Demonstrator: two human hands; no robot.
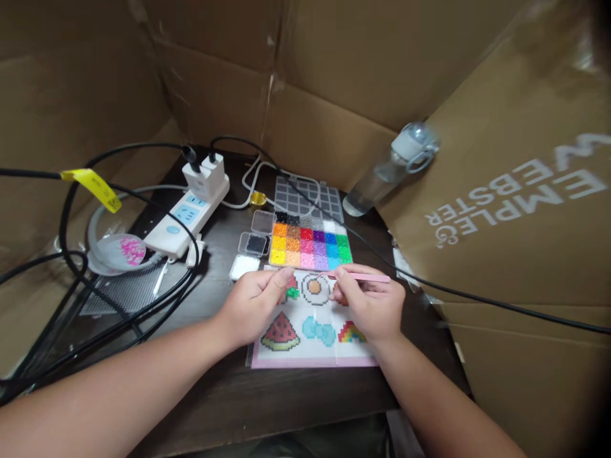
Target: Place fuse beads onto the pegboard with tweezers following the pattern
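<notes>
My right hand (375,302) is closed round pink tweezers (365,277), whose thin tip points left over the fried-egg picture. Beneath both hands lies a pattern sheet (310,360) with pixel pictures: a watermelon slice (280,332), a blue bow (319,331), a rainbow and an egg (314,287). At the sheet's left edge my left hand (255,302) is closed, thumb laid over curled fingers; whatever it may hold is hidden. Just beyond the hands is a sectioned box of coloured beads (307,240).
Small cases of black beads (252,244) and white beads (245,267) stand left of the box. A power strip (184,216), looping black cables and a dish of pink beads (114,252) occupy the left. A water bottle (382,178) leans against the cardboard wall (501,254).
</notes>
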